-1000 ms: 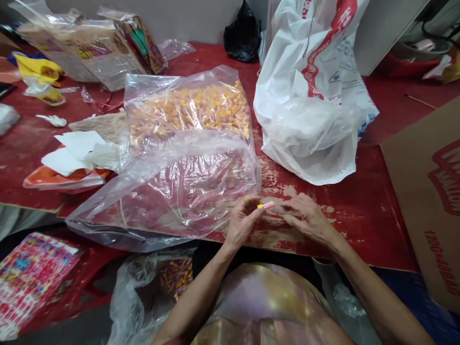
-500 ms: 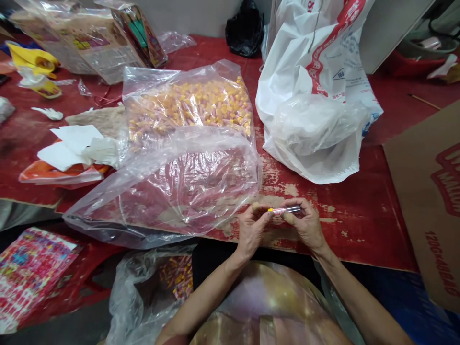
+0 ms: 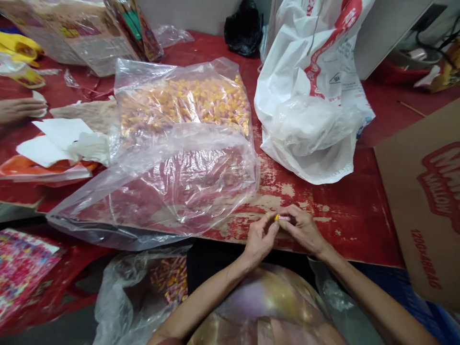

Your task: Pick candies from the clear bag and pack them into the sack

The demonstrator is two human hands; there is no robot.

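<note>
Left hand: the left hand (image 3: 259, 238) is curling shut at the near table edge, thumb and forefinger pinching the yellow end of the small tube (image 3: 282, 218), forearm running in from 7 o'clock.
Right hand: the right hand (image 3: 304, 230) is closing on the pink end of the same piece, knuckles up, fingers bent, forearm slanting in from 4 o'clock.
Small tube: it is lying level between the two sets of fingertips, just above the worn red table (image 3: 345, 206).
Clear bag: the empty clear bag (image 3: 168, 187) is sprawling at 10 o'clock of the hands.
Filled bag: the bag of yellow and pink pieces (image 3: 187, 103) is sitting behind it at 11 o'clock.
White sack: the white sack (image 3: 312, 86) is standing at 1 o'clock.
Carton: the cardboard carton (image 3: 424, 201) is leaning at 3 o'clock.
Another person: a hand (image 3: 17, 109) is resting far off at 9 o'clock.
</note>
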